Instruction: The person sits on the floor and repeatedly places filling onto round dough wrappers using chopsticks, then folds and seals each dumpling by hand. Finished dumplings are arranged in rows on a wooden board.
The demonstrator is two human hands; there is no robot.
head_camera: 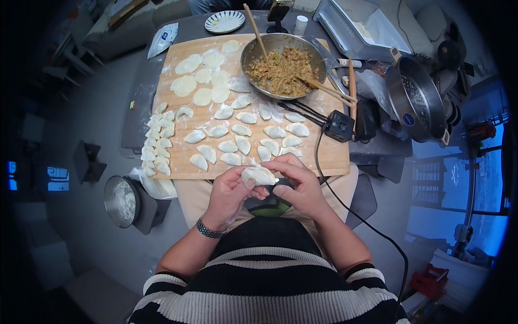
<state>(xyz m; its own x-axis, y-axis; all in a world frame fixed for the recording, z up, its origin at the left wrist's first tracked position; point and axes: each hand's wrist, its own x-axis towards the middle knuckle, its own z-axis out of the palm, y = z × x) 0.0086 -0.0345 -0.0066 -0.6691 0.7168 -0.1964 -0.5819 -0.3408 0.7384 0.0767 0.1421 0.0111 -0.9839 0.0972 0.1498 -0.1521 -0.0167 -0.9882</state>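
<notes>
A folded dumpling is held between my two hands, just off the near edge of the wooden board. My left hand grips its left end, the thumb on its near side. My right hand has its index finger at the dumpling's upper right edge, with the thumb a little apart below. Rows of dumplings lie on the floured board beyond, and more are lined up at its left edge. Round dough wrappers lie at the far left. A metal bowl holds minced filling, wooden chopsticks and a wooden utensil.
A black device with a cable sits at the board's right, beside a rolling pin. Farther right stands a steamer pot. A striped plate, a phone on a stand and a white bin are at the back.
</notes>
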